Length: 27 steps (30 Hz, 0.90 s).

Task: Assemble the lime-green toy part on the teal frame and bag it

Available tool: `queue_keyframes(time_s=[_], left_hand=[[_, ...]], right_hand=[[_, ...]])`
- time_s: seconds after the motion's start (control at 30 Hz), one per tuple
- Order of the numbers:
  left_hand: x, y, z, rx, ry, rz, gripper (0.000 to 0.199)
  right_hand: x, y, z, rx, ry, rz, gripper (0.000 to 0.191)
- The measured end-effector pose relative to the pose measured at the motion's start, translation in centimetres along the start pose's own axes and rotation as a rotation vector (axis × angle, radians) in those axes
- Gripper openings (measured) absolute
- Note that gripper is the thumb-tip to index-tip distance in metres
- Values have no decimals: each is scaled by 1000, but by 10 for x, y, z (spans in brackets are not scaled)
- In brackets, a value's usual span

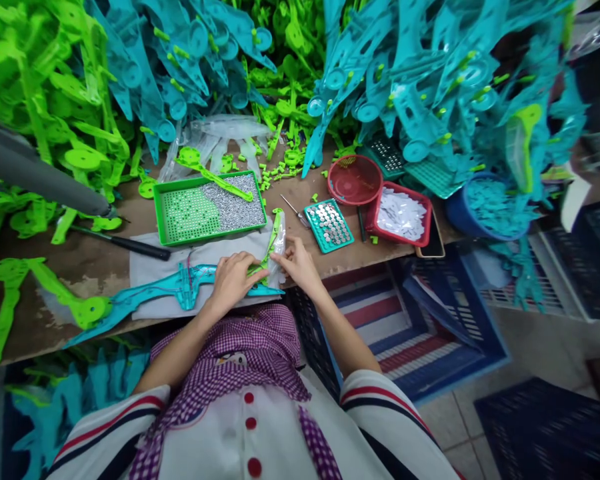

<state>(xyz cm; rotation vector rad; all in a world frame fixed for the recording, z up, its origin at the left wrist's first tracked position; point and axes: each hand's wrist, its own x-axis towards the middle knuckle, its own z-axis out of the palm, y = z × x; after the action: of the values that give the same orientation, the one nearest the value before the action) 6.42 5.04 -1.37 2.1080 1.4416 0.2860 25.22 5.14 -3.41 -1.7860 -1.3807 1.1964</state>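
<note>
On a grey cloth (150, 267) at the table's front edge lies a long blue plastic part (155, 288). My left hand (234, 279) rests over its right end, fingers closed on the lower end of a green plastic piece (275, 233). My right hand (299, 265) is beside it, thumb and fingers pinched at the clear strip along the green piece's right side. The fingertips of both hands are close together. Left of the blue part is a jointed green part (83, 308), overlapping its left end.
A green tray (163, 217) of small metal pieces, a teal tray (329, 227) of round discs, a red bowl (355, 180) and a red box (427, 233) of white pieces stand behind. A black-handled screwdriver (140, 247) lies left. Blue and green parts are heaped at the back.
</note>
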Motion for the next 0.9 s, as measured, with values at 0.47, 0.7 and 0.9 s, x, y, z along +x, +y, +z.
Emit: queue_keyframes(time_s=[0.47, 0.7, 0.9], left_hand=[[4, 1, -3, -43, -36, -45, 21], [7, 5, -6, -22, -90, -96, 20], [8, 6, -9, -14, -115, -109, 19]], right_hand=[[41, 0, -22, -622, 67, -401, 46], [46, -12, -20, -797, 61, -461, 45], [53, -23, -22, -859, 25, -490, 41]])
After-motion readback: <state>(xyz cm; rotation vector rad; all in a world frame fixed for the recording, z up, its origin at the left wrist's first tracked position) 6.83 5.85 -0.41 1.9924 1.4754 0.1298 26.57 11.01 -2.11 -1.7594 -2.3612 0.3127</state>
